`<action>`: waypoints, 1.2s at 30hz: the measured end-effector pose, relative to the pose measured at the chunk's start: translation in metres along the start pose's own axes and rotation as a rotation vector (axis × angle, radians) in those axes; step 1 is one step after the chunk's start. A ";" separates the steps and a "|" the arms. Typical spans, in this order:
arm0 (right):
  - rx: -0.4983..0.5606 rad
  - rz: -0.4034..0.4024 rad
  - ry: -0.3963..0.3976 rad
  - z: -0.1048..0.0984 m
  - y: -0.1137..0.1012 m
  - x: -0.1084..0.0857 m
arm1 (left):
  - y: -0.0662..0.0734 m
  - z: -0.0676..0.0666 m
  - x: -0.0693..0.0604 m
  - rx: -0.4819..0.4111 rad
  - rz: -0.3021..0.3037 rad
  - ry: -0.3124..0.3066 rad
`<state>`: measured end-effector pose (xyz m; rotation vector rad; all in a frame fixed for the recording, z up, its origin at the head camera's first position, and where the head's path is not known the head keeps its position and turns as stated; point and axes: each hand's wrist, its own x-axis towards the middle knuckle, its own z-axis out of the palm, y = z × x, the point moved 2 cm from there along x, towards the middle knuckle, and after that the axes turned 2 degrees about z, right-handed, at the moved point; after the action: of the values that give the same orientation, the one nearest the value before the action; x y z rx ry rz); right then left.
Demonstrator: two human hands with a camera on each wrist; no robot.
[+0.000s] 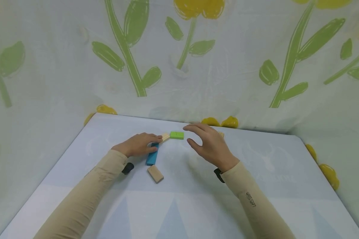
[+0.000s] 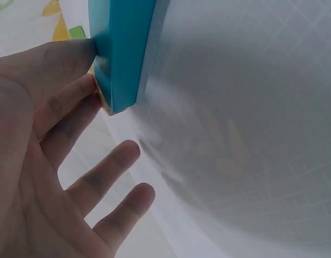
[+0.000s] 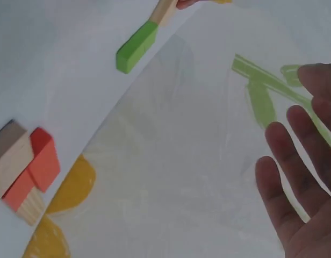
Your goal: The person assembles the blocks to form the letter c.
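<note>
My left hand (image 1: 139, 145) reaches over the table, its thumb against a blue wooden block (image 1: 151, 160) and its fingertips at a pale wood block (image 1: 165, 137). In the left wrist view, the thumb touches the side of the blue block, while the ring and little fingers extend free. A green block (image 1: 177, 135) lies end to end with the pale one. Just right of it, my right hand (image 1: 210, 144) hovers with loosely bent fingers, holding nothing. A light brown block (image 1: 155, 174) lies near the blue block's closer end.
Red blocks (image 3: 44, 158), a brown block (image 3: 14, 156) and a ridged pale piece (image 3: 31, 207) sit together near the table's back edge; the right hand mostly hides them in the head view. A flower-printed cloth (image 1: 227, 66) hangs behind the white table (image 1: 272, 166).
</note>
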<state>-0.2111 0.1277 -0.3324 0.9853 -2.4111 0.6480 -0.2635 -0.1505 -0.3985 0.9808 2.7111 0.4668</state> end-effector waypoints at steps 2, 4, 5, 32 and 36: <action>-0.008 -0.006 0.031 -0.003 0.002 -0.005 | 0.000 0.000 0.000 -0.001 0.004 0.003; -0.015 -0.006 0.057 -0.007 0.005 -0.010 | 0.000 0.001 0.000 0.003 0.006 0.005; -0.016 -0.003 0.068 -0.009 0.006 -0.012 | 0.001 0.000 -0.001 0.001 0.004 0.007; -0.082 0.192 0.020 -0.027 0.055 -0.069 | 0.003 0.000 -0.001 -0.011 -0.020 -0.003; -0.098 0.208 0.008 -0.026 0.060 -0.074 | 0.002 0.000 -0.001 -0.015 -0.016 0.002</action>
<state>-0.2013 0.2191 -0.3688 0.6972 -2.5332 0.5968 -0.2614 -0.1493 -0.3978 0.9550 2.7117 0.4845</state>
